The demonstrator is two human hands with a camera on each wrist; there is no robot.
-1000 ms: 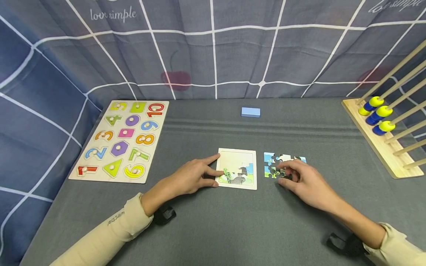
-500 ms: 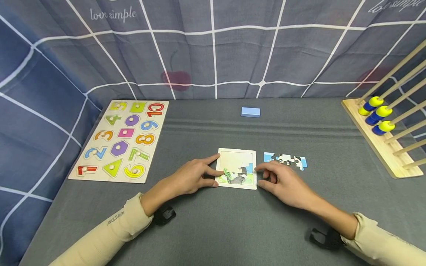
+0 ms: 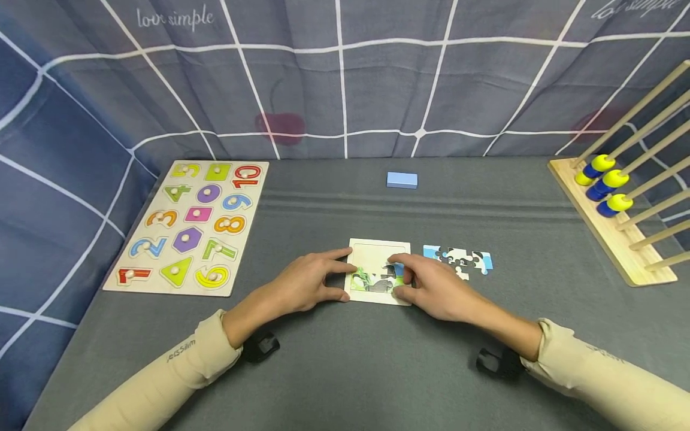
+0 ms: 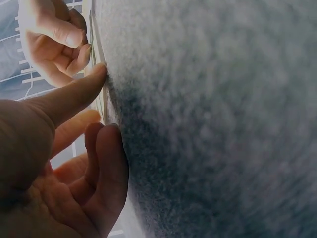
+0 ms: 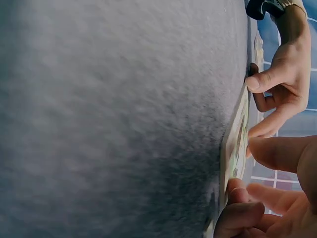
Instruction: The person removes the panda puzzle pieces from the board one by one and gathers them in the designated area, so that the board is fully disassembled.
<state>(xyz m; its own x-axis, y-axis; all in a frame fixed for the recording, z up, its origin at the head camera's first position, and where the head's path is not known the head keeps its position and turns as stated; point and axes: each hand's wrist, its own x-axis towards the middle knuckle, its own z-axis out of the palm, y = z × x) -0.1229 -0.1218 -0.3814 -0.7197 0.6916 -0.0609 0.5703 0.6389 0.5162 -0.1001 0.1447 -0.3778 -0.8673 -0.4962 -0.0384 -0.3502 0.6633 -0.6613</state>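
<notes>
My left hand (image 3: 304, 278) rests at the left side of a square puzzle tray (image 3: 369, 254). Its thumb lies by the near corner, and two fairly straight fingers reach the left edge and the inset. Panda-picture pieces (image 3: 374, 281) fill the lower part of the inset; its upper part is bare wood. My right hand (image 3: 435, 287) reaches over the tray's right side, thumb and index fingertip over the inset with a gap between them. I cannot tell whether they hold a piece. Just behind this hand lie loose jigsaw pieces (image 3: 457, 256) with a panda face, partly covered.
A number-and-shape peg board (image 3: 185, 227) lies at the left. A blue block (image 3: 402, 180) sits toward the back. At the right stands a wooden rack (image 3: 614, 233) with yellow and blue beads on its rods. A checked curtain (image 3: 377, 84) closes off the back.
My right hand has moved left from the loose pieces, past the tray's right edge, onto the inset. My left hand stays at the tray's left side. The head view has shifted slightly.
</notes>
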